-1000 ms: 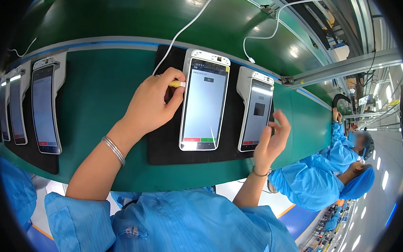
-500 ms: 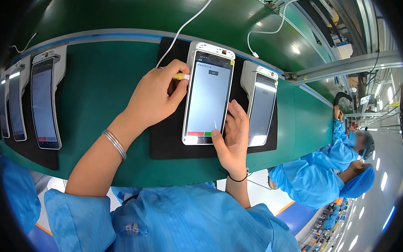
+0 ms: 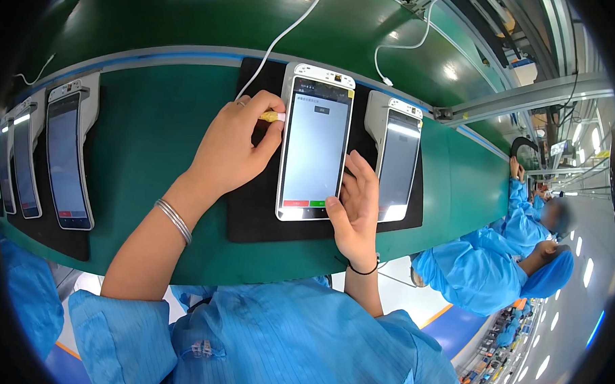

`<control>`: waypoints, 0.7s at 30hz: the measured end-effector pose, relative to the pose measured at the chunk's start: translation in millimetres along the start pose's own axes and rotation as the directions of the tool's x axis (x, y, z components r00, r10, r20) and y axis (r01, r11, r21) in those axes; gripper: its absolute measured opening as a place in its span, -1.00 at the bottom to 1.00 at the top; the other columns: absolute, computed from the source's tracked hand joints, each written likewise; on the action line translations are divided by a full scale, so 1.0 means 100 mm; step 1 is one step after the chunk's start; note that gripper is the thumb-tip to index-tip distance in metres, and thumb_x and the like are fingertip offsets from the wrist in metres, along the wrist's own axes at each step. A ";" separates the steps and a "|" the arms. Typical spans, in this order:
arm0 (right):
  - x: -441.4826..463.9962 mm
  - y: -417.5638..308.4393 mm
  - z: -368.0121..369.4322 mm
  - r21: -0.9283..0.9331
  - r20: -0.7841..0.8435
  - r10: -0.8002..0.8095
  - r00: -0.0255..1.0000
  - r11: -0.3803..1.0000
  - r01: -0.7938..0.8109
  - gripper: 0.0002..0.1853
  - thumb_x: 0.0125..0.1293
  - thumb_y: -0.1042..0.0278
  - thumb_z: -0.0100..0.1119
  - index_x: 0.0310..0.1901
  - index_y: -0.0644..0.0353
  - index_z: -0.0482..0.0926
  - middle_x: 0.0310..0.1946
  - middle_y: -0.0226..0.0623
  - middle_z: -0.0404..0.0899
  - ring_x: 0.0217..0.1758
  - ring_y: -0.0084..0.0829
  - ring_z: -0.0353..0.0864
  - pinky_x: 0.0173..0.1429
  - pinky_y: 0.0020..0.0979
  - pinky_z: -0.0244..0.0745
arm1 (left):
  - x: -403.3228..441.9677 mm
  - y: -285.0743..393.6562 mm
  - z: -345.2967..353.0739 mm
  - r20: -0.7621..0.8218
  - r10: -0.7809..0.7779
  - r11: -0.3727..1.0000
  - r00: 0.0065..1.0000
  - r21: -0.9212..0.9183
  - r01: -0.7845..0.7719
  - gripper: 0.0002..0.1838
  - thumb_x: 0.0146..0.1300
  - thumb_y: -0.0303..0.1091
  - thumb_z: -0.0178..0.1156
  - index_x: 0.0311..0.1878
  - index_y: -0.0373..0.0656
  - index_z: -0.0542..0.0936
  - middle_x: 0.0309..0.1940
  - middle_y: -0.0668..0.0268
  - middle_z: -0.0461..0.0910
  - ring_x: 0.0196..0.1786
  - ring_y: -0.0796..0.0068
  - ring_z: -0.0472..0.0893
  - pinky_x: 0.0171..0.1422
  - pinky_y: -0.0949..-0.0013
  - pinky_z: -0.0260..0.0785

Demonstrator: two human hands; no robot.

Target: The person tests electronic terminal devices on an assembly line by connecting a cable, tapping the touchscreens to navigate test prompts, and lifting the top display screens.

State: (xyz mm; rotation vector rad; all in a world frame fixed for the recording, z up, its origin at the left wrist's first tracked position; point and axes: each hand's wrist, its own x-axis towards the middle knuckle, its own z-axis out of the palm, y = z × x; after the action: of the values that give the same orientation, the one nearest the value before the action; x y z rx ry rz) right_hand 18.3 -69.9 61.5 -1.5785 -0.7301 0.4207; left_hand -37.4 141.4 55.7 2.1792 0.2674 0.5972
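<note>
My left hand [image 3: 235,146] is pinched nearly closed on the yellow plug [image 3: 271,117], at the left edge of the device [image 3: 316,148]. My right hand [image 3: 355,210] is partly open, fingers curved, with the thumb at the device's lower right corner. The device lies between my hands on the black mat [image 3: 254,211], which rests on the desk [image 3: 144,170]. A second device [image 3: 397,165] lies just right of my right hand, its screen partly reflecting light.
</note>
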 end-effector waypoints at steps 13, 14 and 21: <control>0.29 -0.21 -0.04 -0.254 0.120 0.041 0.992 0.967 -0.010 -0.34 0.27 0.42 0.13 0.36 0.33 0.12 0.17 0.12 0.30 0.19 -0.13 0.41 0.28 -0.24 0.30 | -0.03 0.12 -0.11 -0.006 0.030 0.812 1.000 0.584 -0.021 -0.55 0.27 -0.15 0.12 0.14 -0.20 0.48 0.00 0.02 0.47 0.01 0.07 0.51 0.11 0.13 0.36; 0.34 -0.21 -0.04 -0.343 0.132 0.007 0.991 0.939 0.039 -0.35 0.28 0.36 0.14 0.36 0.30 0.15 0.18 0.15 0.29 0.22 -0.04 0.38 0.28 -0.21 0.29 | -0.03 0.12 -0.12 0.009 0.028 0.819 1.000 0.573 -0.028 -0.55 0.27 -0.15 0.12 0.15 -0.19 0.48 0.00 0.02 0.46 0.00 0.06 0.51 0.11 0.13 0.36; 0.46 -0.22 0.01 -0.459 0.152 -0.087 0.985 0.876 0.148 -0.33 0.30 0.27 0.13 0.39 0.22 0.14 0.20 0.18 0.29 0.25 0.03 0.34 0.30 -0.18 0.26 | -0.03 0.10 -0.15 0.056 0.095 0.859 0.994 0.499 -0.110 -0.64 0.25 -0.24 0.13 0.10 -0.11 0.52 -0.08 0.12 0.45 -0.14 0.13 0.50 0.05 0.14 0.36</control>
State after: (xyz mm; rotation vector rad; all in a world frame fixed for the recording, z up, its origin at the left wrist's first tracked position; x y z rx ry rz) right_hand 46.3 -38.0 89.2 -1.9592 -1.0810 0.2648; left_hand -47.1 143.9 70.5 2.7205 0.3196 0.6014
